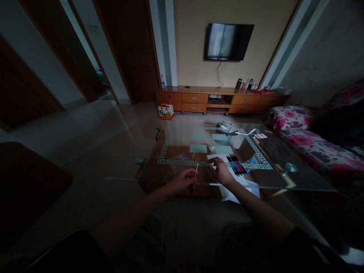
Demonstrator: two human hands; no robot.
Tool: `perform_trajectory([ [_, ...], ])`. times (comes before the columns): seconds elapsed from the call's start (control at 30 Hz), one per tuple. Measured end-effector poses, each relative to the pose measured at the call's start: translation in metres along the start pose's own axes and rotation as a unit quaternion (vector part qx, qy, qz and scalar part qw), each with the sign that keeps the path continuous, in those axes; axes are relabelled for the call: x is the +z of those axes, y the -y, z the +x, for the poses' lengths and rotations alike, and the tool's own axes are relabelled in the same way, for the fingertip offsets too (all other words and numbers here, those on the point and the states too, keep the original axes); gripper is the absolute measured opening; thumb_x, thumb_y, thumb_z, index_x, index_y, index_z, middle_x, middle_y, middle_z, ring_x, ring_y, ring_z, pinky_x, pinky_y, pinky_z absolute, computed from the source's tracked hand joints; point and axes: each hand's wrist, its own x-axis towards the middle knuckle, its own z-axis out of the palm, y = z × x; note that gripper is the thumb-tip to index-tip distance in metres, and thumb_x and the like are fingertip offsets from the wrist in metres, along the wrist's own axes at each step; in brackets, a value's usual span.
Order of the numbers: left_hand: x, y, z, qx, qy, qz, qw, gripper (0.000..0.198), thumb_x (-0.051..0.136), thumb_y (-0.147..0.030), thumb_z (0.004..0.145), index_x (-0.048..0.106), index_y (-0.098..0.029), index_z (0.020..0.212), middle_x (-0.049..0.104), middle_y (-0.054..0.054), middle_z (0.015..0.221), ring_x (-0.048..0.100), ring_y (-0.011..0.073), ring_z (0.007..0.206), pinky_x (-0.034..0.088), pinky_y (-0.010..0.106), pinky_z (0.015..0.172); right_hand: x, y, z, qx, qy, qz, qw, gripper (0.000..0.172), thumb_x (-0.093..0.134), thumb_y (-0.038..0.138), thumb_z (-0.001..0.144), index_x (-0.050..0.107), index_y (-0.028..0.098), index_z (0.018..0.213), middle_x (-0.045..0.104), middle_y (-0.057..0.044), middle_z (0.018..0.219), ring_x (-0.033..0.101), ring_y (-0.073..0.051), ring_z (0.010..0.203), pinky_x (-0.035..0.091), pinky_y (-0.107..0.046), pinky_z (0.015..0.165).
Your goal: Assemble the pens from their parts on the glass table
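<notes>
One carton (165, 111): on the floor, contents hidden.
Your pen (196, 171): slim, red and white.
Your left hand (182, 180): clamped on the pen.
Your right hand (221, 171): flat, fingers apart, on paper (227, 194).

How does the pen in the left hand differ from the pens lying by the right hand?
The held pen is single, gripped in the left hand and tilted near upright; the row of pens lies flat on white paper beside the right hand. The held pen looks red and pale; the row of pens mixes black, blue and red. Both sit over the glass table.
</notes>
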Motion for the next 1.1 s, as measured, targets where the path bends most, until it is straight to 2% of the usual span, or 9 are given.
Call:
perform_trajectory([
  [0.07, 0.0, -0.001, -0.001, -0.004, 0.001, 0.0, 1.0, 0.037, 0.07, -0.035, 0.08, 0.061, -0.017, 0.11, 0.066, 0.003, 0.082, 0.065, 0.0134, 0.059, 0.055, 0.027, 0.058, 0.002, 0.004, 0.002, 0.076, -0.012, 0.181, 0.98, 0.031, 0.065, 0.047, 0.083, 0.065, 0.018, 0.095, 0.067, -0.007, 0.093, 0.059, -0.02, 0.08, 0.047, -0.033, 0.074],
  [0.1, 0.0, -0.001, -0.001, -0.003, 0.002, 0.0, 1.0, 0.036, 0.07, -0.035, 0.08, 0.062, -0.017, 0.11, 0.066, 0.003, 0.082, 0.065, 0.0134, 0.059, 0.054, 0.027, 0.058, 0.002, 0.007, 0.001, 0.124, -0.009, 0.272, 0.954, 0.033, 0.068, 0.049, 0.079, 0.065, 0.019, 0.093, 0.068, -0.006, 0.09, 0.059, -0.018, 0.074, 0.047, -0.031, 0.068],
  [0.17, 0.001, -0.002, -0.001, 0.003, 0.008, 0.002, 1.0, 0.036, 0.069, -0.036, 0.08, 0.062, -0.017, 0.11, 0.066, 0.003, 0.082, 0.065, 0.0135, 0.06, 0.054, 0.027, 0.059, 0.003, 0.013, -0.001, 0.209, 0.002, 0.425, 0.881, 0.035, 0.075, 0.046, 0.072, 0.064, 0.02, 0.092, 0.069, -0.005, 0.089, 0.06, -0.015, 0.069, 0.046, -0.027, 0.06],
  [0.23, 0.001, -0.002, -0.002, 0.006, 0.014, 0.004, 1.0, 0.037, 0.069, -0.036, 0.081, 0.062, -0.016, 0.11, 0.067, 0.003, 0.082, 0.065, 0.0135, 0.061, 0.053, 0.026, 0.06, 0.001, 0.019, -0.004, 0.257, 0.011, 0.516, 0.817, 0.036, 0.08, 0.037, 0.067, 0.063, 0.02, 0.094, 0.07, -0.005, 0.092, 0.061, -0.014, 0.068, 0.045, -0.025, 0.056],
  [0.3, 0.002, -0.002, -0.002, 0.003, 0.018, 0.006, 1.0, 0.037, 0.07, -0.036, 0.08, 0.062, -0.016, 0.11, 0.067, 0.004, 0.083, 0.065, 0.0137, 0.062, 0.053, 0.026, 0.06, -0.001, 0.024, -0.006, 0.278, 0.014, 0.55, 0.788, 0.037, 0.082, 0.029, 0.065, 0.062, 0.02, 0.095, 0.071, -0.005, 0.092, 0.061, -0.013, 0.067, 0.045, -0.024, 0.054],
  [0.37, 0.002, -0.001, -0.001, -0.003, 0.02, 0.01, 1.0, 0.037, 0.07, -0.037, 0.08, 0.062, -0.015, 0.108, 0.066, 0.004, 0.082, 0.066, 0.0141, 0.063, 0.052, 0.026, 0.06, -0.003, 0.027, -0.007, 0.279, 0.015, 0.549, 0.788, 0.039, 0.082, 0.026, 0.064, 0.061, 0.021, 0.097, 0.072, -0.005, 0.09, 0.062, -0.013, 0.066, 0.044, -0.023, 0.052],
  [0.53, 0.003, 0.002, -0.001, -0.012, 0.037, 0.006, 0.999, 0.038, 0.07, -0.038, 0.079, 0.061, -0.016, 0.108, 0.067, 0.003, 0.083, 0.064, 0.0139, 0.061, 0.051, 0.026, 0.059, -0.004, 0.033, -0.006, 0.252, 0.012, 0.524, 0.813, 0.039, 0.082, 0.029, 0.063, 0.063, 0.019, 0.094, 0.072, -0.003, 0.084, 0.061, -0.012, 0.062, 0.04, -0.022, 0.05],
  [0.8, 0.002, -0.001, -0.003, 0.029, 0.061, 0.074, 0.995, 0.038, 0.071, -0.034, 0.08, 0.064, -0.016, 0.113, 0.07, 0.005, 0.086, 0.065, 0.0156, 0.072, 0.05, 0.026, 0.068, -0.004, 0.036, -0.01, 0.217, 0.022, 0.472, 0.854, 0.036, 0.083, 0.037, 0.063, 0.064, 0.02, 0.088, 0.069, 0.001, 0.078, 0.057, -0.011, 0.059, 0.037, -0.022, 0.051],
  [1.1, 0.001, 0.0, -0.003, 0.026, 0.076, 0.072, 0.994, 0.038, 0.068, -0.034, 0.082, 0.063, -0.016, 0.115, 0.07, 0.005, 0.087, 0.064, 0.0145, 0.066, 0.05, 0.027, 0.066, -0.006, 0.043, -0.01, 0.199, 0.037, 0.454, 0.868, 0.035, 0.082, 0.039, 0.064, 0.066, 0.02, 0.088, 0.068, 0.001, 0.08, 0.055, -0.01, 0.061, 0.037, -0.023, 0.053],
])
